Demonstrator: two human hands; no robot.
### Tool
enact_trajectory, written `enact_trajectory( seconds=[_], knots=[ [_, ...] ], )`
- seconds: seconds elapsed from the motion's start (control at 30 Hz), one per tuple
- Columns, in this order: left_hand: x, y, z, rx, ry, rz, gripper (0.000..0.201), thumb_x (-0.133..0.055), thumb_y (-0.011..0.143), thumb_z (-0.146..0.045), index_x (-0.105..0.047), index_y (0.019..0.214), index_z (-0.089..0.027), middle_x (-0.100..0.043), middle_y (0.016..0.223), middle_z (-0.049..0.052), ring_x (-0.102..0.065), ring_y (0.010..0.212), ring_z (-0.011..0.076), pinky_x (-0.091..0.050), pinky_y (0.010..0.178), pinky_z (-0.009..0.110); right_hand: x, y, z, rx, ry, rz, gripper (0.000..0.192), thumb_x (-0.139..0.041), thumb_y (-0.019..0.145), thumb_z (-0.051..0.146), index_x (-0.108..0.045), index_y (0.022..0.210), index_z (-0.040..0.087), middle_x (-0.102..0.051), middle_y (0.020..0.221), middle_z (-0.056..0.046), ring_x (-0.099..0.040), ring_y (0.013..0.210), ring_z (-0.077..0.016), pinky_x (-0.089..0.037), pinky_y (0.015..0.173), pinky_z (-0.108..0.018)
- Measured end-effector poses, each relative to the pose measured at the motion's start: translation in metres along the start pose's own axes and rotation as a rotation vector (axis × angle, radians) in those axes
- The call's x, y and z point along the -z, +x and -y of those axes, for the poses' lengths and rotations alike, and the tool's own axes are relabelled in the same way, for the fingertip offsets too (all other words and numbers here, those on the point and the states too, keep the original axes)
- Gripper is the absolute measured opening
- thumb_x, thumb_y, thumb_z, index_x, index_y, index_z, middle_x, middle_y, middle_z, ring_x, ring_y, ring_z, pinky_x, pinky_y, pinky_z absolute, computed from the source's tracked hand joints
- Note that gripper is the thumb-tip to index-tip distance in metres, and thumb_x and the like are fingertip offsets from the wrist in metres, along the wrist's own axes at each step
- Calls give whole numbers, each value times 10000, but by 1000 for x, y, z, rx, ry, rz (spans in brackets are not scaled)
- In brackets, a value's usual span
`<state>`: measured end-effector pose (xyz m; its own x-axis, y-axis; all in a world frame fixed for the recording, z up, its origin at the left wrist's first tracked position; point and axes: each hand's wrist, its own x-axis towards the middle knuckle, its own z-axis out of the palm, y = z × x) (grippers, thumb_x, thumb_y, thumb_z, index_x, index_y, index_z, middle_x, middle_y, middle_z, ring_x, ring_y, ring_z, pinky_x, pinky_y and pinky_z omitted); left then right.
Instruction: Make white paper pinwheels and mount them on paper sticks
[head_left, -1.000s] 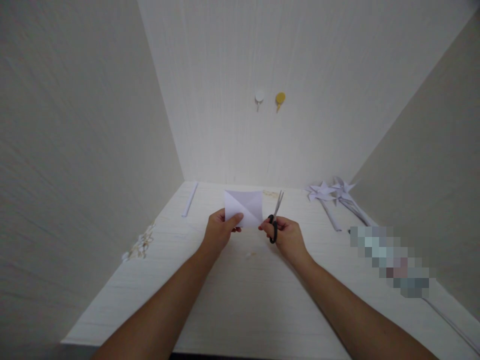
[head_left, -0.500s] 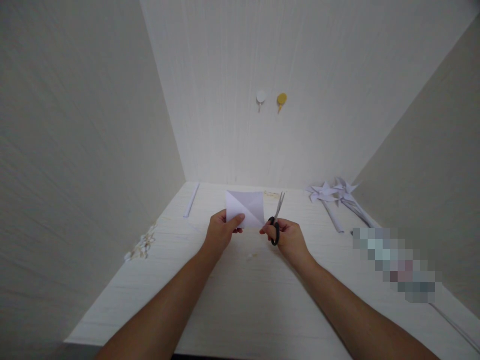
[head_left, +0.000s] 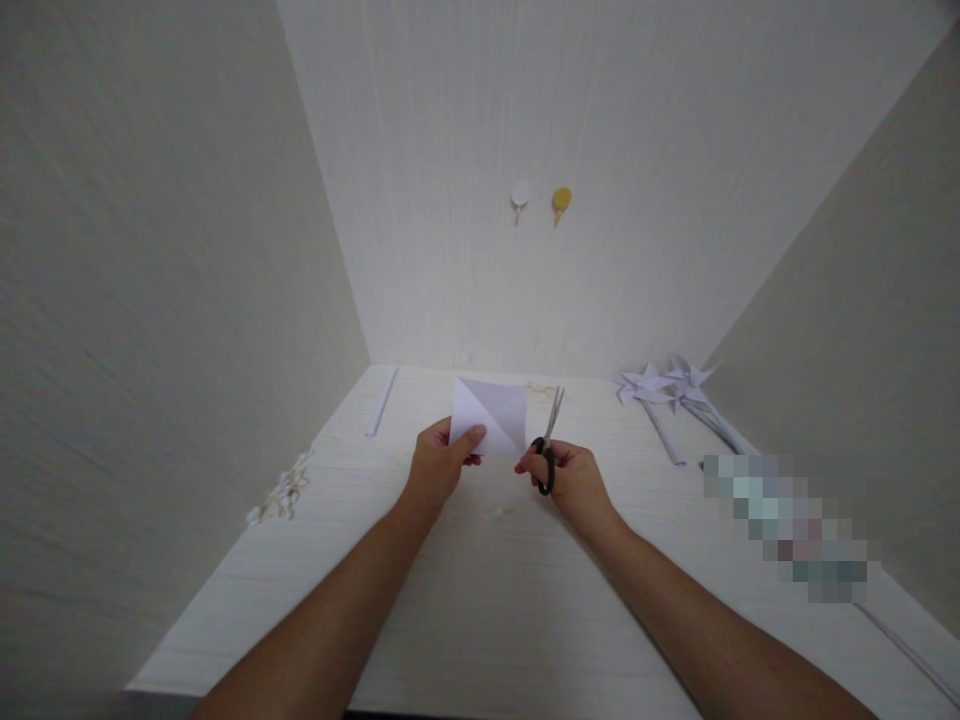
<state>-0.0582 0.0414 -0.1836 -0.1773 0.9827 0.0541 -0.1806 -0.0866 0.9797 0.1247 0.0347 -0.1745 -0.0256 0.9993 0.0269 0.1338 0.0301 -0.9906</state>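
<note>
While the left hand [head_left: 439, 462] pinches the paper [head_left: 491, 414], the right hand [head_left: 571, 478], gripping scissors [head_left: 548, 445], has brought the blades closer to its edge.

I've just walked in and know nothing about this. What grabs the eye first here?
At the middle of the pale table, the left hand holds up a creased white paper square, while the right hand grips black-handled scissors just beside its right edge. At the table's far right lie white paper pinwheels, and two small hooks, white and yellow, dot the back wall.
</note>
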Motion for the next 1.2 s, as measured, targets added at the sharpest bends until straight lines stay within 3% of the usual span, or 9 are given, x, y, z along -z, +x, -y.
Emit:
enact_trajectory(
  seconds=[0.3,0.53,0.77,1.0,1.2],
  knots=[
    [1,2,4,-26,26,-3,342,-832,669,-449,-718,762,-140,-702,665,42,-610,548,151,-542,546,288,-4,0,-6,-11,-18,12,213,-709,622,400,-714,608,188,-576,528,7,-440,507,-129,-321,497,-273],
    [9,9,1,-50,31,-153,339,-801,705,-466,-682,755,-152,-671,617,22,-601,535,144,-509,537,269,0,4,-12,-31,-102,93,386,-807,645,549,-652,656,196,-584,584,14,-456,530,-128,-329,504,-271],
    [13,11,-6,-50,-20,-211,344,-820,654,-442,-690,771,-146,-688,650,28,-616,571,147,-520,563,270,9,7,-17,-62,-301,182,402,-827,668,548,-759,778,168,-636,628,-10,-514,553,-143,-358,511,-269],
    [12,10,-16,-59,-79,-232,317,-822,635,-418,-671,734,-158,-658,646,8,-577,566,127,-508,551,257,16,7,-21,-13,-550,161,387,-832,694,539,-654,647,198,-592,583,6,-484,544,-143,-302,491,-273],
    [12,9,-20,-57,-109,-257,310,-845,604,-381,-679,734,-153,-652,656,5,-557,576,115,-486,539,238,14,6,-18,76,-680,175,327,-829,715,489,-652,686,215,-628,638,4,-521,587,-155,-322,533,-277]
  ],
)
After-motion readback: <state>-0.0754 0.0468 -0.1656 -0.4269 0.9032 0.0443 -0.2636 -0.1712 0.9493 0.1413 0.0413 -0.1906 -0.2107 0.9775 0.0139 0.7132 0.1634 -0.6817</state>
